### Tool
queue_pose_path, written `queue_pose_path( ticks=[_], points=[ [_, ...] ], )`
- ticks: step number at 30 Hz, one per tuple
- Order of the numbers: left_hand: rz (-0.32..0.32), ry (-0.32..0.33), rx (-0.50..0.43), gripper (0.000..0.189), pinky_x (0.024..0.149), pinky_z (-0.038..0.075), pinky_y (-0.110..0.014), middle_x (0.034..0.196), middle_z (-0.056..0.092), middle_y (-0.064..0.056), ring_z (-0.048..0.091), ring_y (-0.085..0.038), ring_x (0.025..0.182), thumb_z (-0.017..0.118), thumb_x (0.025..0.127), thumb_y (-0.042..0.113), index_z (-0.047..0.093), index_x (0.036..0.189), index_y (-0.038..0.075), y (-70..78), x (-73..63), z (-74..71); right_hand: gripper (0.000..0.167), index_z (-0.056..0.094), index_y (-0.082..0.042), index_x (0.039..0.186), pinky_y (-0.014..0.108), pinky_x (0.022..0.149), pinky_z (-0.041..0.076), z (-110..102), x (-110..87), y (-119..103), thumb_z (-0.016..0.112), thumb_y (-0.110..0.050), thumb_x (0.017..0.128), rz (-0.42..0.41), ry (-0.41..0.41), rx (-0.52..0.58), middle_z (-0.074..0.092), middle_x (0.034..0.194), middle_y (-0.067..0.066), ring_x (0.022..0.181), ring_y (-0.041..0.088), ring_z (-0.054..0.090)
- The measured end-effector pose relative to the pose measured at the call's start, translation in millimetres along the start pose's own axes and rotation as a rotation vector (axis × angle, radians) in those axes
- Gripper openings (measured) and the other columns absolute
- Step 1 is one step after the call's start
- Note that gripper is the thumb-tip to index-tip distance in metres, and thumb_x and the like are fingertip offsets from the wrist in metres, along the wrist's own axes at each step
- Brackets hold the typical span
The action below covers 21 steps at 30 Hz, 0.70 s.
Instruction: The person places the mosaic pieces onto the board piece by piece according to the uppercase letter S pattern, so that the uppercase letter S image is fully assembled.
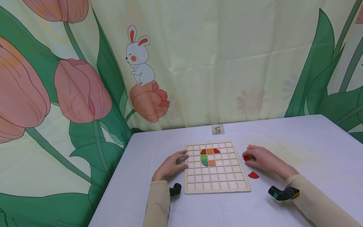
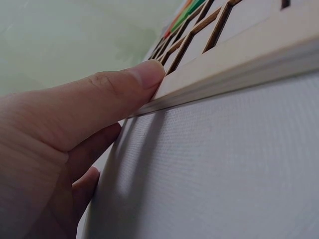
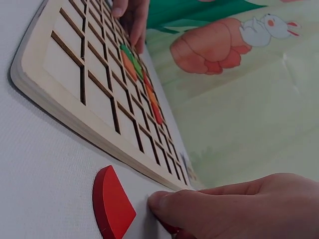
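Note:
A wooden grid board [image 1: 217,191] lies flat on the table. My left hand [image 1: 170,164] rests at its left edge, thumb and fingers spread, and the thumb touches the rim in the left wrist view. Beyond the right edge, my right hand [image 1: 262,159] pinches a red piece [image 1: 246,158], mostly covered by the fingers. A red quarter-round piece [image 1: 253,175] lies nearer the front, and an orange piece [image 1: 249,146] shows partly behind the right hand. In the grid sit red, orange and green pieces, among them an orange square [image 1: 211,163] and a light green square [image 1: 203,156].
A small printed card [image 1: 217,129] lies behind the board, near the far edge of the white-covered table [image 1: 306,138]. Behind it hangs a curtain [image 1: 198,63] with tulips and a rabbit. Black wrist devices [image 1: 283,193] are worn at both sleeves.

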<state>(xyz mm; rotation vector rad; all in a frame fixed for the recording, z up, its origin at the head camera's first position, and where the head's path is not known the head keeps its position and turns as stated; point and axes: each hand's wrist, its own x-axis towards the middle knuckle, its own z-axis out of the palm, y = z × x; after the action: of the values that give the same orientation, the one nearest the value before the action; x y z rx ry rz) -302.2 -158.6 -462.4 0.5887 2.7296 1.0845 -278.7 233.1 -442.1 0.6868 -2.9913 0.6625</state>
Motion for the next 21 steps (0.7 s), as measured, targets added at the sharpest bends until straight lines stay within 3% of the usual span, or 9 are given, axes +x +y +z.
queue_pose_path(
  ticks=[11, 17, 21],
  points=[
    [0.006, -0.011, -0.009, 0.047, 0.116, 0.029, -0.043, 0.151, 0.043, 0.001, 0.032, -0.022, 0.143, 0.076, 0.087, 0.024, 0.063, 0.13, 0.012, -1.4, 0.1, 0.1, 0.027, 0.073, -0.002, 0.109, 0.026, 0.067, 0.052, -1.1, -1.6, -2.1, 0.077, -0.011, 0.083, -0.014, 0.026, 0.003, 0.061, 0.088, -0.003, 0.079, 0.013, 0.053],
    [0.039, -0.006, -0.006, 0.047, 0.116, 0.028, -0.041, 0.15, 0.044, 0.002, 0.034, -0.021, 0.142, 0.075, 0.087, 0.025, 0.062, 0.13, 0.011, -4.6, 0.2, -0.9, 0.019, 0.073, 0.0, 0.105, 0.042, 0.078, 0.057, -2.4, 1.7, -4.4, 0.066, 0.0, 0.088, 0.046, 0.089, 0.029, 0.068, 0.094, 0.005, 0.087, 0.023, 0.062],
    [0.033, -0.008, -0.01, 0.047, 0.116, 0.028, -0.041, 0.15, 0.044, 0.002, 0.033, -0.021, 0.142, 0.075, 0.087, 0.026, 0.062, 0.13, 0.011, -4.0, -0.7, -1.5, 0.019, 0.073, 0.001, 0.105, 0.037, 0.074, 0.056, -3.3, 2.2, -5.4, 0.067, 0.0, 0.087, 0.07, 0.077, 0.037, 0.066, 0.091, 0.004, 0.083, 0.022, 0.058]
  ],
)
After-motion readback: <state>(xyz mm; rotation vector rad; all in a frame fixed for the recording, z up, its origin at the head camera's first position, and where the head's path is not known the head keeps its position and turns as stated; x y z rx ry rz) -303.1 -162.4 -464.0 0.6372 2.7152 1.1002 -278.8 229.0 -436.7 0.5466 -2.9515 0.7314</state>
